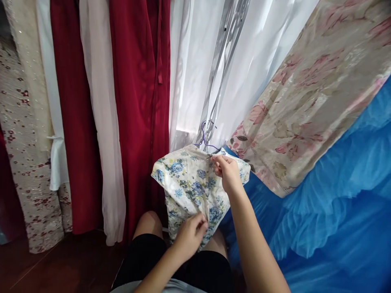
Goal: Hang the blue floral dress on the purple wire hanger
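Note:
A small white garment with blue flowers (189, 183) hangs on a purple hanger (204, 136) in front of me. My right hand (227, 173) pinches the fabric at the garment's collar, just under the hanger hook. My left hand (189, 236) is closed on the lower front of the same garment, above my knees. Both hands have their fingers pressed together on the cloth.
Long gowns hang close together: red ones (137, 101), pale pink (100, 122), a beige one with red specks (21, 134), sheer white (189, 73), a floral brocade (311, 97) and blue tulle (336, 203) at right. Dark wooden floor (61, 264) lies at lower left.

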The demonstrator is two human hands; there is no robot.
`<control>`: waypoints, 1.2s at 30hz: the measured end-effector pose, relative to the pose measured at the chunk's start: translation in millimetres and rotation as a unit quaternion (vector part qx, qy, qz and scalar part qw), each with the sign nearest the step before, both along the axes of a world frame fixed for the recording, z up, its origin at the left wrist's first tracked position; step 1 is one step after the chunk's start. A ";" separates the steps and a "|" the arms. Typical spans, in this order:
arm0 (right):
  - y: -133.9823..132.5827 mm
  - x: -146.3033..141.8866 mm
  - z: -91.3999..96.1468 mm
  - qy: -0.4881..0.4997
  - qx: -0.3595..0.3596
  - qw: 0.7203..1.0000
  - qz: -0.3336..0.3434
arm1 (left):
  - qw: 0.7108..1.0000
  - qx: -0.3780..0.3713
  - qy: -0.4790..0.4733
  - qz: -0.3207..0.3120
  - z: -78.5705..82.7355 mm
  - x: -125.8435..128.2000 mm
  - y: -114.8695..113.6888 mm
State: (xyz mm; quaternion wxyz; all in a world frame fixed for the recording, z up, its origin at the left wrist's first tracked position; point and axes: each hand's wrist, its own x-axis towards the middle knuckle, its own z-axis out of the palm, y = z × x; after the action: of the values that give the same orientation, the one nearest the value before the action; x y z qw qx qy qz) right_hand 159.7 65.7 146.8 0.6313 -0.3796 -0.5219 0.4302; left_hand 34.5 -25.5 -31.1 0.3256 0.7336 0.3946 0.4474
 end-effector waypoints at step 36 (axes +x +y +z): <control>-25.9 -29.6 -77.3 -0.128 0.031 0.987 -0.092 | 0.890 0.215 -0.301 0.266 174.0 -114.0 143.1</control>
State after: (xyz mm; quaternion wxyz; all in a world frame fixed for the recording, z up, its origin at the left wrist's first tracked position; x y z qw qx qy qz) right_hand 130.2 39.9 69.6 0.6073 -0.4581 -0.5747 0.3019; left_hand -79.5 117.6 142.9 0.1313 0.4837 0.3522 0.7904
